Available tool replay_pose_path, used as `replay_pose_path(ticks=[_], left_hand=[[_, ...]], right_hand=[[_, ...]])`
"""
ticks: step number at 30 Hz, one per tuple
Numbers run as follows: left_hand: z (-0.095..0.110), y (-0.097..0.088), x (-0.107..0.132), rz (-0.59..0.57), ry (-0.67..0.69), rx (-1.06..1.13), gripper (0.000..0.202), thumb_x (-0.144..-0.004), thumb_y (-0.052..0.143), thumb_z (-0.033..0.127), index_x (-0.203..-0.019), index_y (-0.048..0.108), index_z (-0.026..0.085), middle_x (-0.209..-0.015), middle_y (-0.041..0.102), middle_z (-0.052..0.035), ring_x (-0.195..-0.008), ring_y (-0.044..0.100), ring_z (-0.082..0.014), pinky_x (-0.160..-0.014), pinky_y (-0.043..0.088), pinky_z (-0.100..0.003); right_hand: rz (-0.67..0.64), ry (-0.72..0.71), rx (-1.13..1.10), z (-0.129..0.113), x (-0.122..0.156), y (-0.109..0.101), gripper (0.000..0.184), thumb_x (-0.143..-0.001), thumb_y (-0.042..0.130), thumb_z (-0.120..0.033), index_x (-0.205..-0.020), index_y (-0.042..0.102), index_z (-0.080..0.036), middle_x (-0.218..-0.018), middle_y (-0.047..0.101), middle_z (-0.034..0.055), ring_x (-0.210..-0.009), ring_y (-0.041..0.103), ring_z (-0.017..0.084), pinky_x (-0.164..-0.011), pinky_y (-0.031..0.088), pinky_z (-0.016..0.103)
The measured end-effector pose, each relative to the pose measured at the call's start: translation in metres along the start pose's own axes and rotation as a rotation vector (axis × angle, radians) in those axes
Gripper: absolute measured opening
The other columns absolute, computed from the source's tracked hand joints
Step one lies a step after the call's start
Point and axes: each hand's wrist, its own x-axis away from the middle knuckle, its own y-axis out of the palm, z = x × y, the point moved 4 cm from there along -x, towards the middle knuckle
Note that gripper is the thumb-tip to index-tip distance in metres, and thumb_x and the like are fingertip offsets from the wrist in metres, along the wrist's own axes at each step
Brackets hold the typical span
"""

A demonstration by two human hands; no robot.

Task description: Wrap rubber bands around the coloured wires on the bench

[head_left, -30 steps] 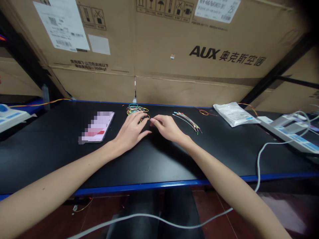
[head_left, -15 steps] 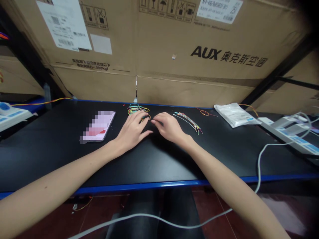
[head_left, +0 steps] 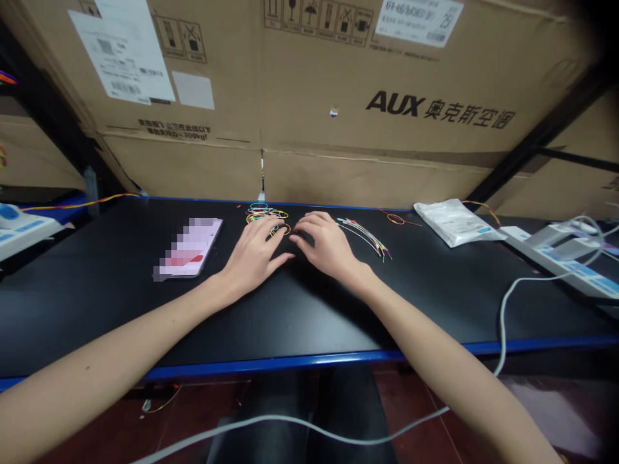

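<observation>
A tangle of thin coloured wires (head_left: 264,211) lies near the back of the black table. Over its front edge rests my left hand (head_left: 256,254), fingers stretched onto the wires and thumb held apart. My right hand (head_left: 326,245) is just right of the tangle, palm down, with its thumb away from the curved fingers and nothing visible in it. Its fingertips come close to the left hand's. Beside the right hand, a bundle of short, straighter wires (head_left: 368,237) lies on the table.
A phone (head_left: 198,248) lies at left. On the right are a thin loop of orange wire (head_left: 395,219), a white plastic packet (head_left: 452,222) and a power strip (head_left: 556,258). A pale cable (head_left: 503,322) hangs over the front edge. A large cardboard box (head_left: 309,84) stands behind.
My right thumb has moved away from the fingertips, so that hand has opened from a pinch-like shape. My left hand stays nearly in place over the wires. The view has shifted slightly.
</observation>
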Motion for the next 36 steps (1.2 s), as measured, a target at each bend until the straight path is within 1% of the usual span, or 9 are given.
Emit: replay_pose_path(ticks=[2,5,11,16,20,24,29,32,36], left_hand=[[0.000,0.000,0.000,0.003,-0.006,-0.002,0.040,-0.086,0.067,0.030,-0.120,0.061,0.010,-0.125,0.061,-0.0209,-0.125,0.053,-0.0351,-0.102,0.047,-0.052],[0.000,0.001,0.000,-0.002,-0.007,-0.006,0.041,-0.086,0.067,0.030,-0.122,0.060,0.011,-0.126,0.061,-0.0203,-0.125,0.053,-0.0352,-0.102,0.047,-0.053],[0.004,-0.001,-0.001,-0.012,0.017,-0.034,0.042,-0.085,0.068,0.029,-0.121,0.060,0.010,-0.124,0.061,-0.0204,-0.125,0.053,-0.0348,-0.103,0.047,-0.052],[0.006,-0.004,-0.003,-0.011,0.034,-0.046,0.040,-0.085,0.068,0.027,-0.120,0.061,0.009,-0.124,0.062,-0.0209,-0.124,0.054,-0.0350,-0.103,0.047,-0.052],[0.005,-0.004,-0.003,-0.014,0.027,-0.026,0.039,-0.085,0.068,0.026,-0.121,0.061,0.011,-0.125,0.062,-0.0208,-0.126,0.052,-0.0351,-0.103,0.046,-0.054],[0.003,-0.004,-0.002,0.000,0.013,-0.023,0.039,-0.086,0.067,0.030,-0.120,0.062,0.011,-0.125,0.061,-0.0202,-0.132,0.047,-0.0365,-0.105,0.044,-0.055],[-0.001,-0.004,-0.002,0.008,-0.036,-0.036,0.039,-0.084,0.069,0.035,-0.115,0.065,0.013,-0.126,0.060,-0.0195,-0.133,0.043,-0.0383,-0.107,0.040,-0.058],[-0.004,-0.003,-0.001,-0.008,-0.070,-0.040,0.039,-0.084,0.068,0.038,-0.115,0.066,0.014,-0.125,0.061,-0.0184,-0.133,0.043,-0.0384,-0.107,0.040,-0.059],[-0.005,0.000,-0.001,-0.024,-0.094,-0.019,0.041,-0.085,0.066,0.037,-0.120,0.064,0.016,-0.123,0.063,-0.0175,-0.131,0.046,-0.0380,-0.104,0.041,-0.059]], right_hand=[[0.034,-0.033,0.054,0.000,0.001,-0.001,0.015,-0.088,0.065,-0.028,-0.097,0.072,-0.019,-0.106,0.070,0.0109,-0.111,0.055,0.028,-0.098,0.046,0.043],[0.070,-0.034,0.073,0.000,0.001,-0.001,0.016,-0.086,0.067,-0.027,-0.099,0.071,-0.019,-0.106,0.070,0.0103,-0.110,0.056,0.027,-0.096,0.049,0.043],[0.113,-0.058,0.079,-0.001,0.003,0.001,0.014,-0.090,0.062,-0.025,-0.089,0.075,-0.021,-0.097,0.074,0.0073,-0.107,0.059,0.026,-0.093,0.050,0.041],[0.076,-0.070,0.082,-0.002,0.003,0.003,0.024,-0.095,0.054,-0.026,-0.084,0.075,-0.021,-0.094,0.076,0.0056,-0.100,0.060,0.024,-0.089,0.050,0.039],[0.041,-0.038,0.034,-0.002,0.003,0.003,0.025,-0.095,0.053,-0.025,-0.081,0.074,-0.022,-0.095,0.075,0.0053,-0.093,0.061,0.022,-0.086,0.050,0.036],[0.024,0.032,-0.031,0.000,0.002,0.003,0.022,-0.094,0.055,-0.028,-0.084,0.073,-0.021,-0.094,0.075,0.0060,-0.092,0.062,0.021,-0.087,0.049,0.036],[0.036,0.152,-0.147,0.006,0.001,0.002,0.020,-0.091,0.057,-0.031,-0.094,0.073,-0.020,-0.101,0.073,0.0084,-0.095,0.065,0.022,-0.089,0.048,0.039],[0.053,0.255,-0.329,0.011,0.000,0.006,0.018,-0.088,0.060,-0.031,-0.094,0.073,-0.019,-0.099,0.074,0.0077,-0.091,0.067,0.021,-0.084,0.050,0.036],[0.080,0.459,-0.658,0.018,0.001,0.019,0.020,-0.084,0.063,-0.035,-0.089,0.073,-0.018,-0.085,0.075,0.0045,-0.079,0.067,0.017,-0.075,0.051,0.031]])
